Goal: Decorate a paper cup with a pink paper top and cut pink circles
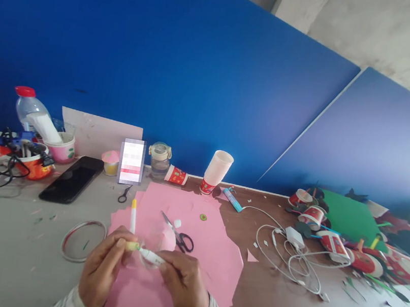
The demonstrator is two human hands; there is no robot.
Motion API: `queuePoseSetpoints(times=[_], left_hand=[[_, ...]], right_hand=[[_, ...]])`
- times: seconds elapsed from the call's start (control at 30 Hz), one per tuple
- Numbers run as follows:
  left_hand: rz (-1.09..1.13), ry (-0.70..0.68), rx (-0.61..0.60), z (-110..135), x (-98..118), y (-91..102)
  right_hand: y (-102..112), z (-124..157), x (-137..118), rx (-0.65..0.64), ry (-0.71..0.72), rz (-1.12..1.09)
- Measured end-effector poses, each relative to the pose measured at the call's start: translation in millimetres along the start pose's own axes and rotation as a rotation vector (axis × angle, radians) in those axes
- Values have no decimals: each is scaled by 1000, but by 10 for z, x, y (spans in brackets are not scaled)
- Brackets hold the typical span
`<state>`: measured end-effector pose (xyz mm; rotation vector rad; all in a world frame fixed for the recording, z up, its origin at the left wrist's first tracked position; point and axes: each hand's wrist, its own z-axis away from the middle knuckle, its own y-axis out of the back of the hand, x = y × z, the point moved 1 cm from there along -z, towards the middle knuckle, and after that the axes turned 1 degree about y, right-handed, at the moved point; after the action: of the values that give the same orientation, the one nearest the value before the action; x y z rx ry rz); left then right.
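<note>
My left hand (104, 264) pinches a small yellow-green piece (131, 246) between thumb and fingers; what kind of piece it is cannot be told. My right hand (185, 283) grips a white marker (151, 257), its tip pointing left and meeting the piece, where a bit of green shows. Both hands are over pink paper (208, 256). Just beyond them lie a yellow-ended white marker (133, 217), dark-handled scissors (184, 242), a crumpled pale pink shape (167, 239) and a small green disc (203, 217). A roll of clear tape appears to lie under the right-hand marker, partly hidden.
A black phone (72, 180), a ring (83, 241) and a pot of tools (36, 164) are on the left. At the back stand a lidded jar (159, 161) and stacked paper cups (218, 171). White cables (297, 257) and several decorated cups (333, 244) lie on the right.
</note>
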<state>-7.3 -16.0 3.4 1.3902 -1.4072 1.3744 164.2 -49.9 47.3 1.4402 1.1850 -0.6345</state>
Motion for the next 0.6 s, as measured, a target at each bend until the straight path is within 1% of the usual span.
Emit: queuePoseSetpoints(times=[0.07,0.1,0.17,0.27,0.37,0.43,0.5,0.57,0.6], left_hand=[[15,-53,38,-2,20,-2],[-10,-94,43,-5,41,0],[-116,-196,7,-17,106,8],[-259,-383,-79,-52,222,33],[-334,-507,-152,-76,296,55],[-368,-533,-216,-63,297,60],[-375,-518,-272,-22,258,62],[-381,-483,-292,37,190,66],[-395,-474,-269,65,155,70]], right_hand=[[-7,-2,-11,-15,-3,8],[-9,-2,-17,-21,-6,15],[-4,-1,-28,-29,-11,41],[13,4,-30,-43,0,81],[22,19,-11,-32,29,106],[19,33,2,-17,45,126],[11,47,6,-22,68,154],[4,61,-5,-52,99,183],[1,68,-14,-68,112,195]])
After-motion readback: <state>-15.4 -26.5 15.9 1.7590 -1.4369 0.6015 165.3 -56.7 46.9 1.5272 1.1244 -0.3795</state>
